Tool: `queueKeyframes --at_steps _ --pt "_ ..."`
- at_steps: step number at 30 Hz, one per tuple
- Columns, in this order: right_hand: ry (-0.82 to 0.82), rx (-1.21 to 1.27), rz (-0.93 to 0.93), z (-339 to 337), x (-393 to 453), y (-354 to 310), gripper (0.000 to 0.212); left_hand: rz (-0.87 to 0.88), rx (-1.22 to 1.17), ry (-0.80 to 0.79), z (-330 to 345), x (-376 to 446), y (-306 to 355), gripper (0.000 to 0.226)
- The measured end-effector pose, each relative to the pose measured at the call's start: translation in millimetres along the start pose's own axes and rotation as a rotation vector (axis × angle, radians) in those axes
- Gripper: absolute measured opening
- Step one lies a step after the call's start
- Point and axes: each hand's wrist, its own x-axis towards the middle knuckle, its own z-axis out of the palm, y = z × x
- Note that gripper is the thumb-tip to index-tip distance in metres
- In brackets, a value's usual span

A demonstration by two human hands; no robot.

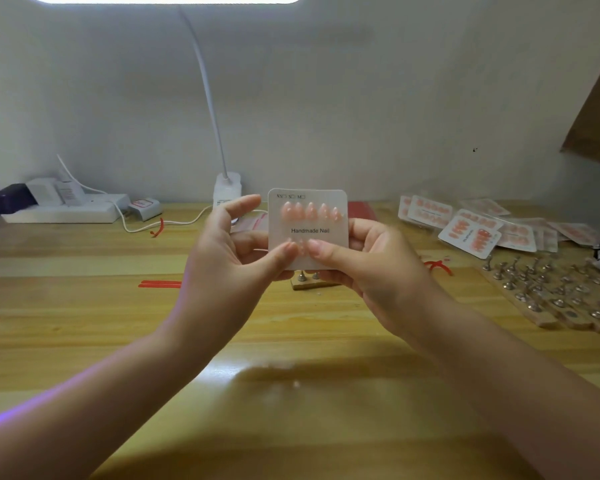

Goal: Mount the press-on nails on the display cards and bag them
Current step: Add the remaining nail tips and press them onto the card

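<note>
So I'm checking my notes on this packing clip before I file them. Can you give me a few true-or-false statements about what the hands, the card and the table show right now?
1. Both hands hold the display card up off the table. True.
2. The card's top row is bare. False: pink nails sit in a row above the printed words.
3. Finished cards lie in a pile at the right. True.
4. The left hand rests flat on the table. False: its thumb presses the card's lower edge, beside the thumb of the right hand.
</note>
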Motion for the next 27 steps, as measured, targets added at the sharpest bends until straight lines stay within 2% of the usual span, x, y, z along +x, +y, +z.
queueKeyframes --at_steps 5,9,12,14,15,16,19,20,24,27 --pt "0.041 -0.040 -0.011 1.1 1.4 13.1 0.022 -0.028 0.050 0.007 -0.2 -2.2 -12.3 0.061" --pt "0.057 -0.236 -0.012 0.3 2.7 25.7 0.023 -0.051 0.101 0.030 -2.8 -1.0 -19.8 0.061" --pt "0.059 -0.327 0.001 -1.7 6.0 33.1 0.048 -0.065 0.111 0.043 -5.0 1.5 -23.5 0.062" --pt "0.088 -0.380 0.024 -4.4 8.5 35.9 0.071 -0.063 0.124 0.028 -6.0 2.7 -23.7 0.043" --pt "0.124 -0.412 0.013 -6.3 9.6 36.4 0.076 -0.078 0.141 0.014 -6.1 2.6 -23.4 0.032" --pt "0.163 -0.444 -0.024 -8.9 10.5 37.0 0.073 -0.107 0.171 -0.001 -5.7 2.1 -23.7 0.025" --pt "0.263 -0.655 -0.185 -20.8 11.8 39.3 0.037 -0.220 0.274 -0.075 -2.8 -0.8 -28.5 0.016" --pt "0.273 -0.763 -0.217 -25.5 12.7 41.1 0.032 -0.243 0.330 -0.121 -1.4 -2.0 -30.1 0.013" --pt "0.262 -1.107 -0.254 -36.8 16.3 51.6 0.034 -0.144 0.794 -0.328 0.2 -8.9 -34.5 0.007" --pt "0.248 -1.216 -0.274 -37.1 19.0 58.0 0.030 -0.098 1.009 -0.369 1.5 -14.3 -29.0 0.013"
